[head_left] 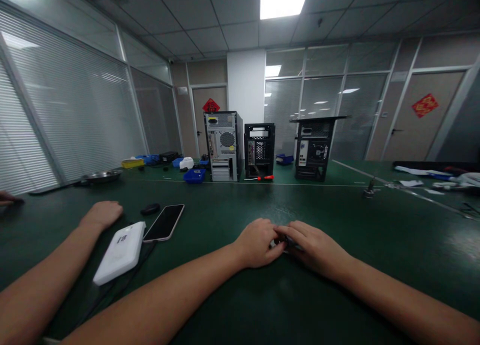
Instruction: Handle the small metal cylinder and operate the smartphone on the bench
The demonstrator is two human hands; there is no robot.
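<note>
My left hand [258,242] and my right hand [317,249] meet low over the green table, fingertips touching. Between them is a small dark and silvery object [279,243], mostly covered by my fingers, so its kind cannot be told. Both hands have their fingers curled around it. To the left of my left forearm lie a white power bank [120,252] with a dark cable and a smartphone [165,222] with a black screen. A small round black object [150,209] sits just behind the phone.
Another person's hand [102,215] rests on the table [225,205] at left; a further hand [6,198] shows at the edge. Three computer cases [239,145] stand behind, with a red-handled screwdriver [265,177] before them. Blue bins [194,176] and a metal bowl [102,176] sit farther left.
</note>
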